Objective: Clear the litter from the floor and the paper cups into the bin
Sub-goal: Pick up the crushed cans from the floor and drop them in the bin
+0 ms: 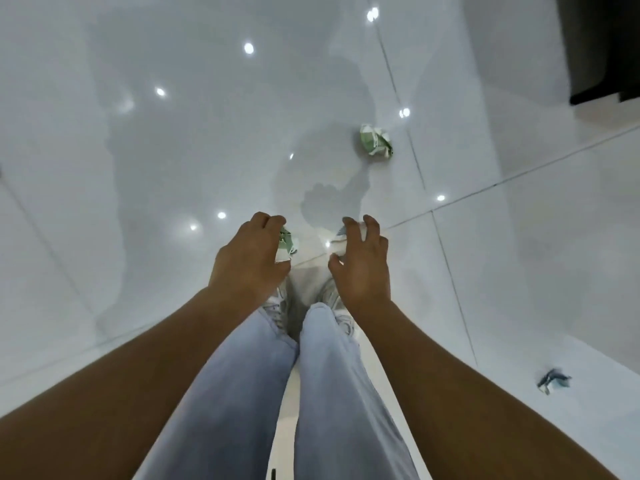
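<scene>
A: Start with the biggest thing: you stand on a glossy white tiled floor (173,150), looking down past your pale jeans (235,393) and white shoes (332,299). A dark piece of furniture (602,46) sits at the upper right corner. No bin shows from here.

B: And your hands?

A: Your left hand (249,258) has its fingers curled round a crumpled green-and-white paper cup (288,242). Your right hand (360,261) curls round a crumpled white piece with a blue-grey edge (341,233); whether that is a cup or plain paper, I cannot tell.

B: What is left down there?

A: Two pieces that I can count: one crushed green-and-white cup (375,140) ahead of you and a little to the right, near a tile seam, and one small blue-grey scrap (553,380) well off to your right and behind. So four pieces in all, two held and two loose.

B: How will they handle?

A: I judge them light and soft, already crushed, nothing to break. Close your fingers over the whole wad; on this slick tile a nudge may send one sliding.
</scene>
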